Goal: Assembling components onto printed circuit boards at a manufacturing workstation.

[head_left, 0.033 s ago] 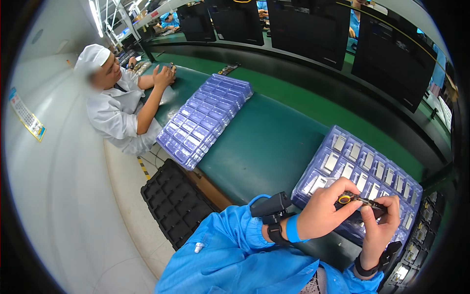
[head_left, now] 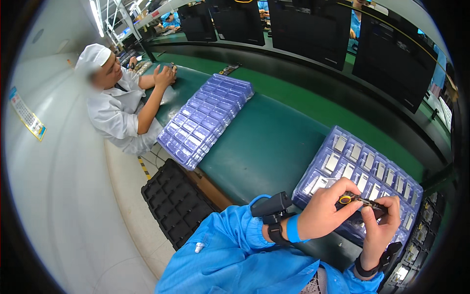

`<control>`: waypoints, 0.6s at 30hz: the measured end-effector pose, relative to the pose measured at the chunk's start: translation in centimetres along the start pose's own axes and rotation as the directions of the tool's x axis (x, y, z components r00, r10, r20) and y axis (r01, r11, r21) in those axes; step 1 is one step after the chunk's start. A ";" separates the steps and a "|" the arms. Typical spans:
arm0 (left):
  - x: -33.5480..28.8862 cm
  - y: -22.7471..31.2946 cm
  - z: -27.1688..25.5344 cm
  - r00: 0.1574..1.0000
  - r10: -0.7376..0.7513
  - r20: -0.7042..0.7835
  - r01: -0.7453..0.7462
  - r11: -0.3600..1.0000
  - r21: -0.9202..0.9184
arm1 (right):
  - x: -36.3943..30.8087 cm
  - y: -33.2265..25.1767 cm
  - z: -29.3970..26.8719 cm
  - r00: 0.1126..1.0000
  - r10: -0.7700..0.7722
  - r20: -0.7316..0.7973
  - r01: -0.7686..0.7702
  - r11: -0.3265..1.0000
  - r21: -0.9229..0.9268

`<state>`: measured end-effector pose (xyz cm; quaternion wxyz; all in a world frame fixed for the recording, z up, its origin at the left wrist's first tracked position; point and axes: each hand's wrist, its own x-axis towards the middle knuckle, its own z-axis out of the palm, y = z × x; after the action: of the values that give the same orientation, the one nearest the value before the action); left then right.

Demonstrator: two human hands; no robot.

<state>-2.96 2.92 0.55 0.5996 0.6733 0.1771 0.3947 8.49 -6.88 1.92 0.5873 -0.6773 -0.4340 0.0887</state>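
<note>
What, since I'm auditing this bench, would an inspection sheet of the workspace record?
Surface: green bench top
Things: yellow-ringed dark part; purple tray holding pale pieces
Clutter: second purple tray; small board behind it
Hands: left hand and right hand hold opposite ends of the part
Cables: short blue cable at the left wrist device
Surroundings: person in white; black tray low beside the bench; dark panels beyond

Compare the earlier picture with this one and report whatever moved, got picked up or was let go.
Nothing visibly moved, and nothing was taken hold of or let go. The left hand and right hand still hold the dark part; the near tray, far tray and co-worker stay as they were.
</note>
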 end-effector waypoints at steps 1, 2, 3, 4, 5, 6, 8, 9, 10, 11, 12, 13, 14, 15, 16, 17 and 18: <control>0.0 0.0 -0.1 1.000 -0.001 0.028 0.001 1.000 -0.011 | -0.1 0.1 0.0 1.000 -0.011 -0.012 0.011 1.000 -0.021; 0.0 0.1 -0.2 0.998 -0.002 0.056 0.003 1.000 -0.022 | -0.1 0.2 0.0 0.999 -0.022 -0.025 0.021 0.999 -0.042; -0.1 0.1 -0.2 0.998 0.013 0.066 -0.012 1.000 -0.006 | -0.2 0.2 0.1 0.999 -0.022 -0.029 0.021 0.999 -0.030; -0.1 0.1 -0.2 0.998 0.010 0.064 -0.010 1.000 -0.004 | -0.2 0.2 0.1 0.999 -0.020 -0.027 0.019 0.999 -0.027; -0.1 0.0 -0.2 0.998 0.023 0.061 -0.022 1.000 -0.007 | -0.1 0.2 0.2 0.999 -0.037 -0.035 0.036 0.998 -0.043; -0.1 -0.1 -0.2 0.998 0.035 0.057 -0.034 0.999 -0.011 | -0.1 0.3 0.2 0.998 -0.055 -0.042 0.052 0.997 -0.058; -0.2 -0.1 -0.3 0.998 0.031 0.056 -0.030 0.999 -0.012 | -0.3 0.1 0.3 0.998 -0.054 -0.032 0.051 0.996 -0.077; -0.3 -0.1 -0.3 0.998 0.026 0.056 -0.025 1.000 -0.012 | -0.3 0.1 0.3 0.998 -0.051 -0.022 0.049 0.994 -0.096; -0.2 0.0 -0.3 0.998 0.024 0.056 -0.023 1.000 -0.009 | -0.3 0.1 0.4 0.999 -0.050 -0.022 0.047 0.995 -0.093; -0.2 0.0 -0.2 0.998 0.014 0.061 -0.013 1.000 -0.007 | -0.3 0.1 0.5 0.998 -0.042 -0.036 0.039 0.996 -0.078; -0.2 0.0 -0.2 0.998 0.004 0.065 -0.003 1.000 -0.005 | -0.3 0.1 0.6 0.998 -0.033 -0.049 0.030 0.998 -0.062; -0.2 -0.1 -0.1 0.998 0.003 0.064 -0.003 1.000 -0.007 | -0.4 0.1 0.7 0.998 -0.033 -0.048 0.030 0.998 -0.063; -0.3 -0.2 0.0 0.999 0.012 0.052 -0.012 1.000 -0.001 | -0.6 0.2 0.8 0.998 -0.012 -0.066 0.011 1.000 -0.022; -0.4 -0.3 0.0 0.999 0.022 0.040 -0.022 1.000 0.005 | -0.8 0.3 0.8 0.996 0.009 -0.084 -0.008 1.000 0.019; -0.5 -0.4 0.2 0.999 0.020 0.040 -0.020 1.000 0.004 | -0.8 0.4 0.6 0.996 0.012 -0.084 -0.010 1.000 0.019; -0.5 -0.4 0.3 0.999 0.012 0.030 -0.013 1.000 0.015 | -0.8 0.5 0.3 0.998 -0.007 -0.060 0.006 1.000 -0.015; -0.5 -0.4 0.4 1.000 0.005 0.021 -0.006 1.000 0.026 | -0.8 0.6 0.1 0.999 -0.026 -0.036 0.024 0.999 -0.048</control>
<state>-2.88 2.42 0.00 0.5913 0.6857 0.1741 0.3871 8.18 -7.35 1.04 0.5799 -0.6871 -0.4337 0.0588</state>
